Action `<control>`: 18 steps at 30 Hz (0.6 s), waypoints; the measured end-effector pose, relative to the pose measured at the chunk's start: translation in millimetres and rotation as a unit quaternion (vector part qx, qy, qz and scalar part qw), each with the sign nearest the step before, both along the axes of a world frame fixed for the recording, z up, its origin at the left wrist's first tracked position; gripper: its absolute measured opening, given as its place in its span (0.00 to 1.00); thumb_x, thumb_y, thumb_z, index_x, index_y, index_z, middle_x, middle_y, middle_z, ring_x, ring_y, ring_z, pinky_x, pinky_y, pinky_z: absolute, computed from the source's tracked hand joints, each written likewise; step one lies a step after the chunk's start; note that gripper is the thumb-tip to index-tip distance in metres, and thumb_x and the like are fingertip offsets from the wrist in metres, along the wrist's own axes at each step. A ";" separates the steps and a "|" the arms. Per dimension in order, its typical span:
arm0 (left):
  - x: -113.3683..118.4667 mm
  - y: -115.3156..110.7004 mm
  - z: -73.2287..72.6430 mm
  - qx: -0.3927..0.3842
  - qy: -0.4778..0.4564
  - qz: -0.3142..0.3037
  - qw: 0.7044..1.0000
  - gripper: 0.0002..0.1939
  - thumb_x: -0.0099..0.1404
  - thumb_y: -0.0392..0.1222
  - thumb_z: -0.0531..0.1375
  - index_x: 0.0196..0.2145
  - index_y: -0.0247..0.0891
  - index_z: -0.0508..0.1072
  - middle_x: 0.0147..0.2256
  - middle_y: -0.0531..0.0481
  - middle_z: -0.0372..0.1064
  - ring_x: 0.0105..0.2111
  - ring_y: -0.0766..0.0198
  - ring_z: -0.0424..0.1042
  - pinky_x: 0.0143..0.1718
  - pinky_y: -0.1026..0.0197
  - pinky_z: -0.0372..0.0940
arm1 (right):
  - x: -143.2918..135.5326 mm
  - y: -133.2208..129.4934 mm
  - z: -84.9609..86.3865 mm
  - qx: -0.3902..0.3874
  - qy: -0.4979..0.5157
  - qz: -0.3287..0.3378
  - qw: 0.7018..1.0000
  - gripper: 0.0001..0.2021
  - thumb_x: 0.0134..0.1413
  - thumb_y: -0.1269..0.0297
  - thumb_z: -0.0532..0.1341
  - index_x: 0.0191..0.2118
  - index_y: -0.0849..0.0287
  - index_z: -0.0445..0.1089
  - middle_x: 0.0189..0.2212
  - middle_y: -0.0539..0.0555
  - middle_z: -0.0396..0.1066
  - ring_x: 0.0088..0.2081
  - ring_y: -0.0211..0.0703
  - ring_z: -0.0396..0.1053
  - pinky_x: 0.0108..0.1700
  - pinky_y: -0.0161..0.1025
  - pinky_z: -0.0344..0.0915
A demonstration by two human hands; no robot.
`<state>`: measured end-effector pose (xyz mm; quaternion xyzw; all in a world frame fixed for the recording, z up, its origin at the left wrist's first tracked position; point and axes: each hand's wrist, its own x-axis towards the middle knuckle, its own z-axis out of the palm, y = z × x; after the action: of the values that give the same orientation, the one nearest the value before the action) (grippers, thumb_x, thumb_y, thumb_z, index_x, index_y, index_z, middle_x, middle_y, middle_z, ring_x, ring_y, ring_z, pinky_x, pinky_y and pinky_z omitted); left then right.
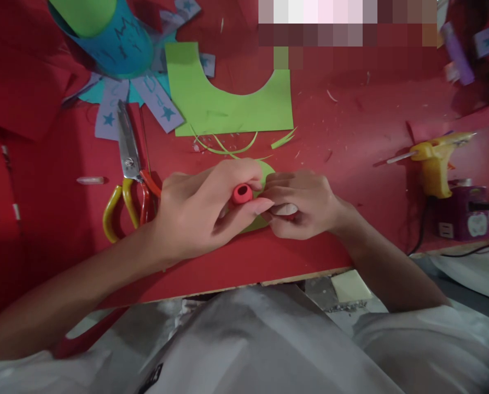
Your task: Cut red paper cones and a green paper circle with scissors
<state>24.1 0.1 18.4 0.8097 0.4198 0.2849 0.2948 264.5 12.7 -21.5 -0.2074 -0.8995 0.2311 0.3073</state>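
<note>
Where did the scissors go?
The scissors lie on the red table just beyond the left hand, below the blue paper craft, with their yellow handles toward the person.

Open red desk (351, 137) lies between the green sheet (228, 104) and the glue gun (435, 164); a hand could pass there. Scissors (127, 169) block the near left, just beside the left hand (199, 210). The blue cone (113, 38) with paper strips crowds the far left. Green scraps (228, 148) lie just beyond both hands. A cable runs below the glue gun.
</note>
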 end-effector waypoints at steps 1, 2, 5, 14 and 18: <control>-0.1 -0.1 -0.1 0.000 -0.001 0.000 1.000 0.16 0.80 0.57 0.58 0.45 0.45 0.80 0.36 0.49 0.83 0.30 0.59 0.80 0.30 0.55 0.70 | -0.6 -0.3 -0.3 -0.002 0.013 -0.002 1.000 0.06 0.69 0.72 0.56 0.43 0.55 0.68 0.28 0.48 0.72 0.33 0.39 0.74 0.36 0.35 0.67; -0.2 -0.2 -0.4 0.000 -0.004 0.003 1.000 0.16 0.80 0.57 0.58 0.45 0.45 0.79 0.36 0.49 0.83 0.30 0.59 0.80 0.30 0.56 0.70 | -1.3 -0.6 -0.5 -0.002 0.020 -0.003 1.000 0.06 0.69 0.72 0.56 0.43 0.55 0.68 0.28 0.47 0.72 0.32 0.38 0.74 0.35 0.35 0.67; -0.1 -0.3 -0.9 0.002 -0.008 0.014 1.000 0.18 0.80 0.59 0.57 0.45 0.45 0.79 0.35 0.49 0.83 0.29 0.59 0.79 0.29 0.56 0.69 | -2.6 -1.4 -0.8 0.010 0.001 0.004 1.000 0.07 0.70 0.73 0.56 0.45 0.55 0.69 0.29 0.48 0.73 0.34 0.39 0.74 0.36 0.36 0.68; 1.9 1.9 1.2 -0.019 0.000 0.019 1.000 0.20 0.80 0.61 0.56 0.43 0.45 0.79 0.35 0.50 0.84 0.29 0.60 0.78 0.29 0.55 0.69 | -2.0 -3.8 1.5 0.027 -0.012 0.014 0.999 0.06 0.74 0.70 0.55 0.44 0.55 0.67 0.31 0.49 0.72 0.35 0.40 0.74 0.36 0.37 0.67; 3.0 1.2 -0.4 -0.004 -0.025 0.023 0.999 0.20 0.78 0.61 0.59 0.42 0.44 0.79 0.32 0.51 0.82 0.26 0.61 0.76 0.27 0.55 0.67 | -3.1 -4.0 3.1 0.044 -0.021 0.018 0.999 0.06 0.73 0.71 0.56 0.43 0.55 0.67 0.30 0.48 0.71 0.35 0.40 0.73 0.37 0.37 0.67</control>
<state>27.1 1.3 18.0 0.7914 0.4319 0.3099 0.3020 261.4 8.7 -18.3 -0.1821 -0.9187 0.1927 0.2929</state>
